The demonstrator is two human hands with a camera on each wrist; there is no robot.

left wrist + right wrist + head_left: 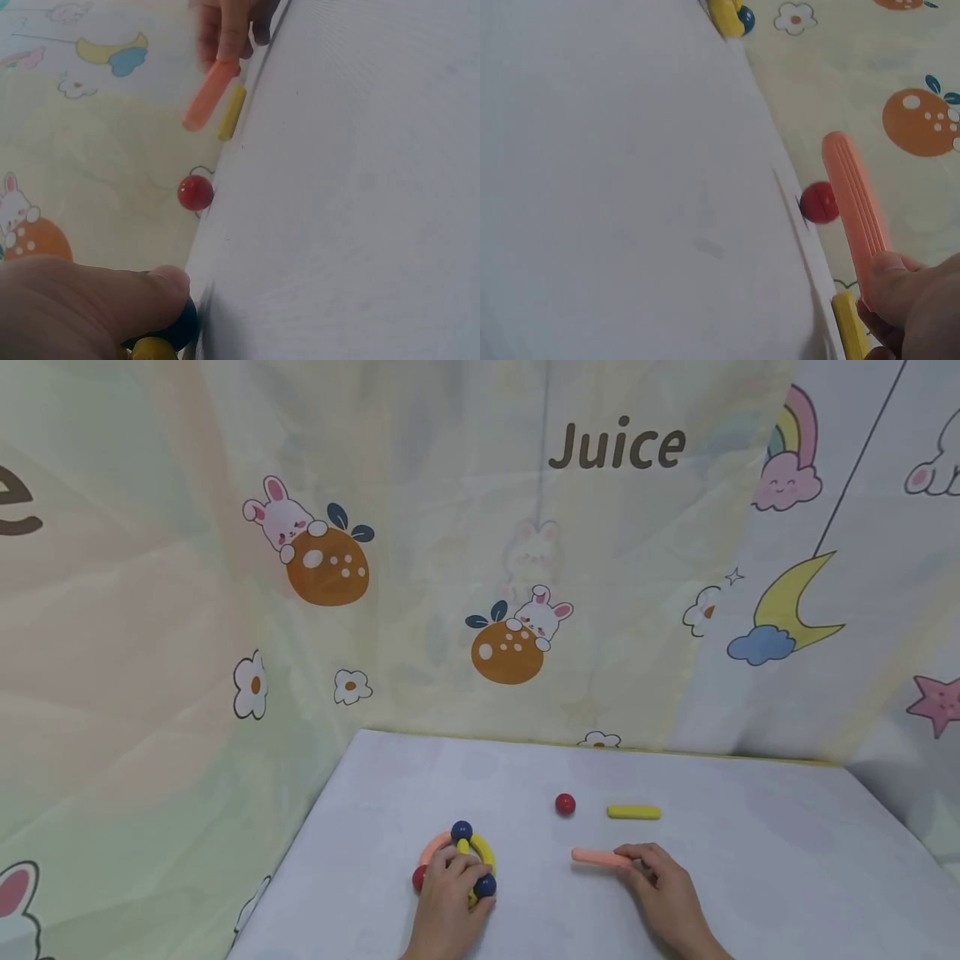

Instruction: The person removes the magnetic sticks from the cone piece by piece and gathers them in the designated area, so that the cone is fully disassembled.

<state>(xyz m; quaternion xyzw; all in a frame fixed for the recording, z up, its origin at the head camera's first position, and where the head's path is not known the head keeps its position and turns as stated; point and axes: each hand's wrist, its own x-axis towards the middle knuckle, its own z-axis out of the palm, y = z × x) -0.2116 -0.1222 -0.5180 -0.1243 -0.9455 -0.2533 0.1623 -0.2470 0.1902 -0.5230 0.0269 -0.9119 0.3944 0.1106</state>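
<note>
My left hand (450,893) grips a small built shape of curved rods and balls at the table's left. In the head view it shows a dark blue ball (461,832) at the top, another blue ball (486,885) by the thumb, a red ball (419,879) at the left, a yellow curved rod (484,850) and a pink curved rod (435,846). The palm hides part of it. Between thumb and fingers my right hand (667,893) pinches one end of a straight pink rod (596,857). Its free end points left, ridged along its length in the right wrist view (855,202).
A loose red ball (566,804) lies on the white table (540,910) beyond the hands. To its right lies a short yellow rod (633,812). Behind the table's far edge hangs a printed curtain (420,527).
</note>
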